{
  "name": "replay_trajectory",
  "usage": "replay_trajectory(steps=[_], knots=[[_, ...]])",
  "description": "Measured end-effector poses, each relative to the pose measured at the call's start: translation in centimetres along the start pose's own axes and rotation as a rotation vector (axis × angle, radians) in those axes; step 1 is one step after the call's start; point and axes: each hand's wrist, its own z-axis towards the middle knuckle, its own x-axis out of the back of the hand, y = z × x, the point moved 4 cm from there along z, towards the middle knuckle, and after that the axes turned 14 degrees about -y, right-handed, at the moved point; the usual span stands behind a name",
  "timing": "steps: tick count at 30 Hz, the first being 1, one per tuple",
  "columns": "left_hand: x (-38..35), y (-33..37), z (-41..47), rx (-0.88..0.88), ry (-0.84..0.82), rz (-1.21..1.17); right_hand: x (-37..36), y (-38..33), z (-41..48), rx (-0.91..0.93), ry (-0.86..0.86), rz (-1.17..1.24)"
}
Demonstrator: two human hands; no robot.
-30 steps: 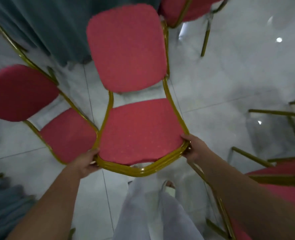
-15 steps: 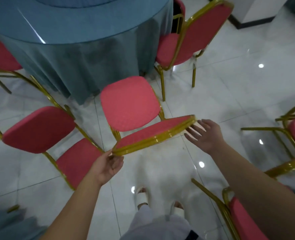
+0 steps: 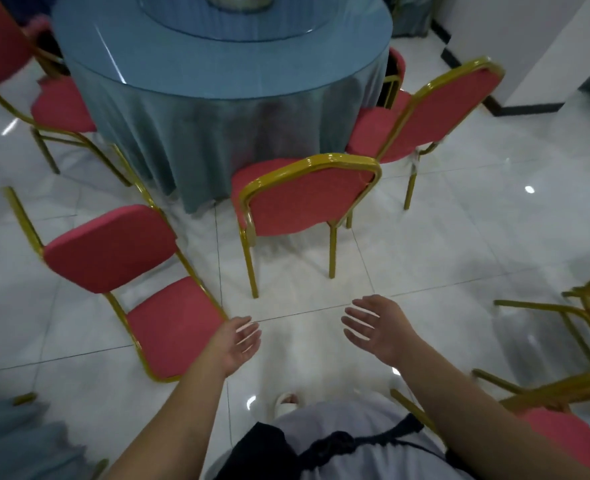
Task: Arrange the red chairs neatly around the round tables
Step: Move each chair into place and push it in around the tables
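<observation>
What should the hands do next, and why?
Probably the left hand should grab the left chair beside it and turn it round. Both the left hand and the right hand are empty. The middle chair already faces the round table, but the left chair's seat points away from the table.

Glossy white tiled floor [image 3: 460, 237] — red chairs [image 3: 307, 202] ring the cloth-draped round table [image 3: 148, 57].

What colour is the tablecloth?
Blue-teal, plain; the tablecloth shows best in the head view.
</observation>
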Motion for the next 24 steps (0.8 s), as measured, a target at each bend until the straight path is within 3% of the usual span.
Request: replay_trajectory(steps=[8, 14, 24], knots=[[10.3, -0.5, -2.4, -0.084, 0.208, -0.204, -7.5, 0.7, 4.2, -0.099, -0.094, -0.198], [14.4, 0.4, -3.8, -0.122, 0.296, -0.296, -14.3, 2.7, 10.4, -0.276, -0.193, -0.355], [18.6, 3.8, -9.1, -0.212, 0.608, -0.486, -26.7, 3.5, 22.2, -0.529, -0.362, -0.474]])
